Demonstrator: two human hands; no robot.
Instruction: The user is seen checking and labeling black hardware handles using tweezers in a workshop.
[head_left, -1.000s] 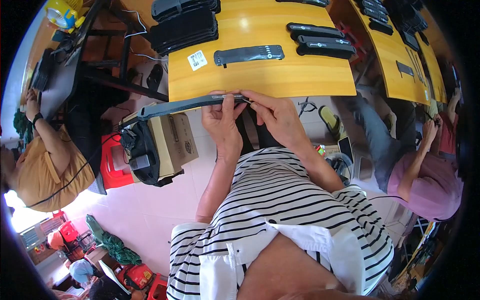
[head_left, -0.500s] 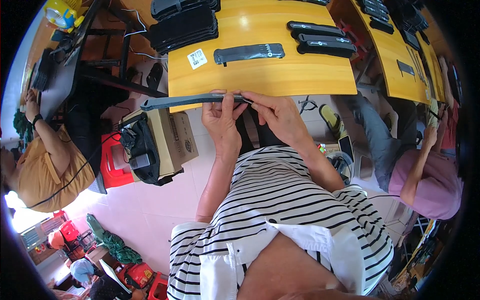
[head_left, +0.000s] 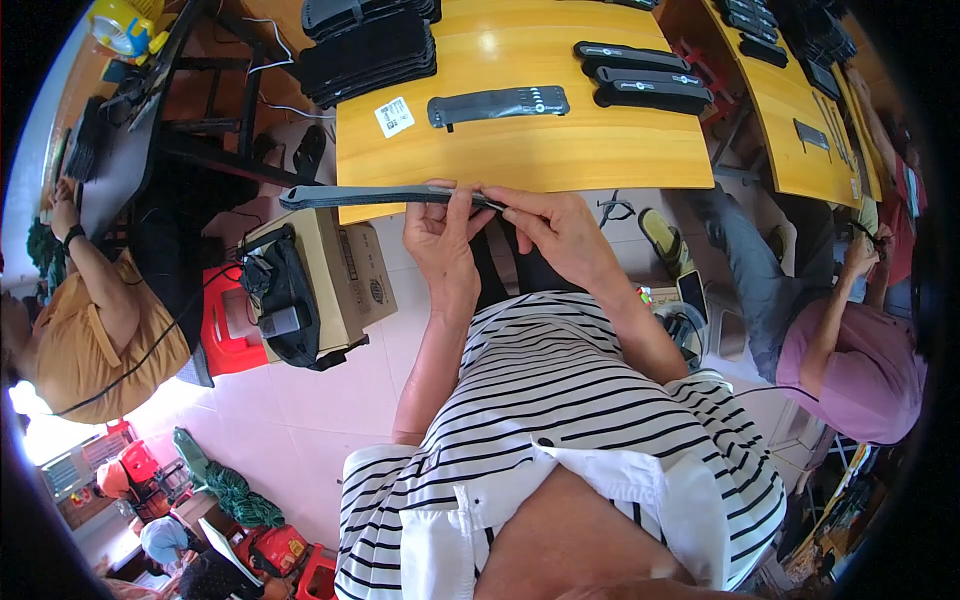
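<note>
In front of the table's near edge, a bundle of flat grey and black straps (head_left: pixel 350 197) is held out level, its rounded free end pointing left. My left hand (head_left: pixel 442 250) is closed around the bundle's right part, thumb on the near side. My right hand (head_left: pixel 562 232) pinches the right end, fingertips close to the left thumb; the fingers hide the exact grip. Beyond the hands, a single dark grey strap (head_left: pixel 465 108) with pale printing and a row of light marks lies on the yellow table (head_left: pixel 540 160).
A white label sheet (head_left: pixel 394 117) lies left of the single strap. Black strap stacks (head_left: pixel 368 62) stand at the far left, printed strap bundles (head_left: pixel 652 88) at the right. A cardboard box (head_left: pixel 355 270) with a black bag (head_left: pixel 290 310) sits below left. Co-workers sit on both sides.
The bundle's left end has risen slightly and lies straighter; my hands have barely moved. At the right, a co-worker's hands have shifted.
</note>
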